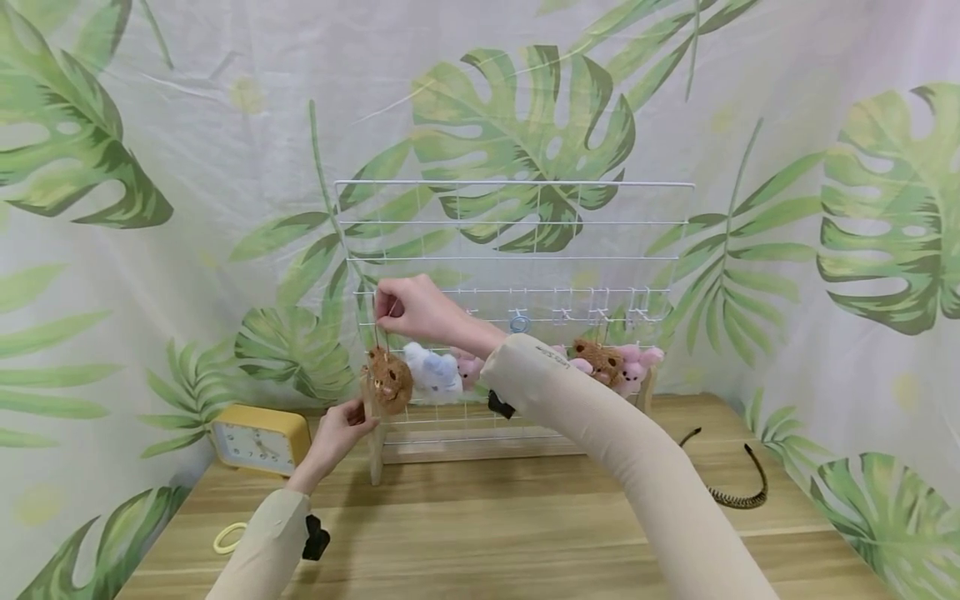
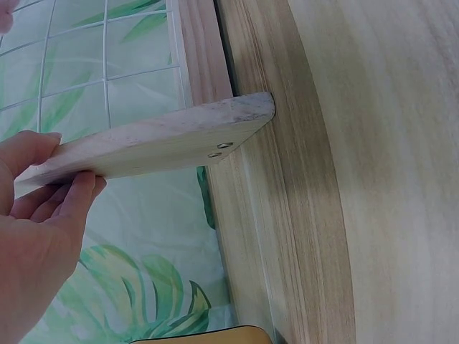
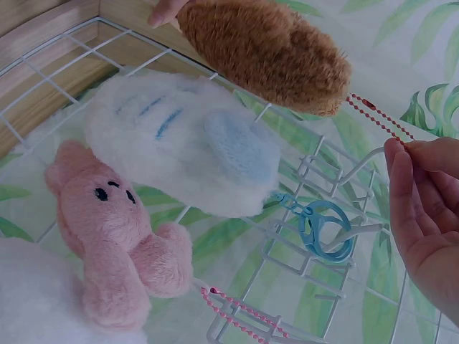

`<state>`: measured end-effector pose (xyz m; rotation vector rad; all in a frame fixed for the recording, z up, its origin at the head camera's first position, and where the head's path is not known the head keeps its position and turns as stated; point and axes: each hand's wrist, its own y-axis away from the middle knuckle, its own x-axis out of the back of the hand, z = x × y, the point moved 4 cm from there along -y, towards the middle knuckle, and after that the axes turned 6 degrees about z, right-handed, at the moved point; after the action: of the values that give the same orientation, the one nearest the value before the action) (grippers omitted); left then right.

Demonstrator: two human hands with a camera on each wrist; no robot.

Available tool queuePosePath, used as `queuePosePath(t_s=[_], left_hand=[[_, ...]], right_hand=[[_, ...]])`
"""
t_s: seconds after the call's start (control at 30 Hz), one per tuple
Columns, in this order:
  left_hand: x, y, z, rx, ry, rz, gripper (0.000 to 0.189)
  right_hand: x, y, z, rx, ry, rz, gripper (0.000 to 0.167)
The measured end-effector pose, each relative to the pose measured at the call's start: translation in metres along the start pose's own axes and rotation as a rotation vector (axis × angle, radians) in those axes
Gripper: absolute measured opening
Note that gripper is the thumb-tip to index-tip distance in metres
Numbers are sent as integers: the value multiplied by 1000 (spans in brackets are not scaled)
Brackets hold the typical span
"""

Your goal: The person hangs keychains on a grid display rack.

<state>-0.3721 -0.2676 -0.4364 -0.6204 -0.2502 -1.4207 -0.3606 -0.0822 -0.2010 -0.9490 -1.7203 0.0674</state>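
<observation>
My right hand pinches the red ball chain of a brown plush keychain at the rack's left end. In the right wrist view, the fingertips are beside the tip of a white hook; I cannot tell whether the chain is over it. The brown plush hangs below the hand. My left hand grips the wooden side post of the white wire rack, thumb on one face and fingers on the other. A white and light-blue plush hangs right of the brown one.
A pink plush hangs beside the white-blue one, and more plushes, including another brown one, hang farther right. A yellow clock stands left. On the table lie a yellow ring and a dark headband.
</observation>
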Motion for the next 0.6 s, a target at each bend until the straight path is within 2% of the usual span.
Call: queuePosePath(t_s=[0.27, 0.6], left_hand=[[-1, 0, 2, -5, -14, 12, 47], [0, 0, 0, -6, -11, 9, 46]], right_hand=[[-3, -11, 6, -23, 50, 29, 6], [-11, -14, 13, -10, 82, 35, 8]])
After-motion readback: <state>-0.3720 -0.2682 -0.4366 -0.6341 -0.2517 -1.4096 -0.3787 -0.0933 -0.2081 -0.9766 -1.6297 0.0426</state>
